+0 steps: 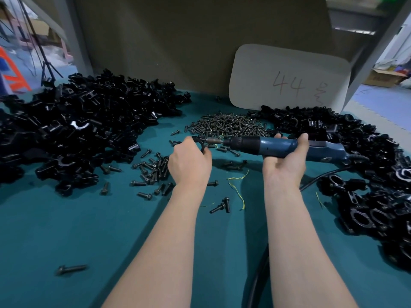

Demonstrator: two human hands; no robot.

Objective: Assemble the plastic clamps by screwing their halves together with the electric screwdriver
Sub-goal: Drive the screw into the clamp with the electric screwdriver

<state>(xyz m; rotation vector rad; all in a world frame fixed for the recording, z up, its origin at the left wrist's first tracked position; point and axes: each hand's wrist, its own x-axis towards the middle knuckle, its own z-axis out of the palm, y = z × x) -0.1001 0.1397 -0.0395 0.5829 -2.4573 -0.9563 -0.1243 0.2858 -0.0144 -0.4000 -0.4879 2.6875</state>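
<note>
My left hand [189, 162] grips a black plastic clamp [200, 142] just above the teal table [66, 230]. My right hand [287, 162] is wrapped round a blue electric screwdriver [273, 145] held level, pointing left. Its bit meets a screw at the clamp's upper right side. Most of the clamp is hidden behind my left fingers. A heap of loose black clamp halves [77, 130] lies at the far left. Black screws [226, 125] are piled behind the hands, and more screws [153, 172] are scattered left of my left hand.
A second heap of black clamps [367, 174], some joined into rings, fills the right side. A white card marked 44 [289, 78] leans on the brown back wall. The screwdriver's black cable [260, 270] runs down near my right forearm. Yellow-green wire scraps [238, 192] lie between my arms.
</note>
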